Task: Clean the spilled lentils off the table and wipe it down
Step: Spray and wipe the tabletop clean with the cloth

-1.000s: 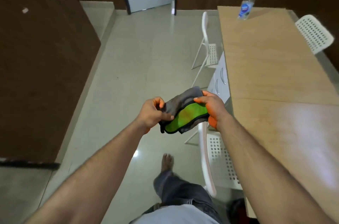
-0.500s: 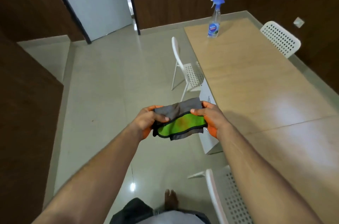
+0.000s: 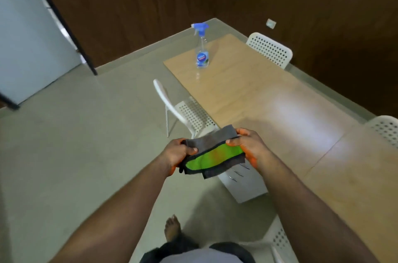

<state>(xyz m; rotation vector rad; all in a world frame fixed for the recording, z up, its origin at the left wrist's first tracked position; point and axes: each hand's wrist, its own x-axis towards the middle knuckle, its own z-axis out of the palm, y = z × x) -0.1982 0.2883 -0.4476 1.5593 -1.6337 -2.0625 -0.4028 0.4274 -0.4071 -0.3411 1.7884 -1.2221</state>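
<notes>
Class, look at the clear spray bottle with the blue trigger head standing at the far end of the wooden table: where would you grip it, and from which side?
Grip the clear spray bottle round its narrow neck just under the blue trigger head, coming from the side. It stands upright near the wooden table's far corner, nothing beside it, and the neck looks slim enough for fingers to wrap.

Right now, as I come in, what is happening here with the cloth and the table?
A person stands beside a long wooden table and holds a folded grey and green cloth in both hands, above the floor, not yet on the table. The left hand grips one end and the right hand pinches the other. A spray bottle stands upright at the table's far end. White chairs sit around the table. No lentils show on the tabletop in this view.
</notes>
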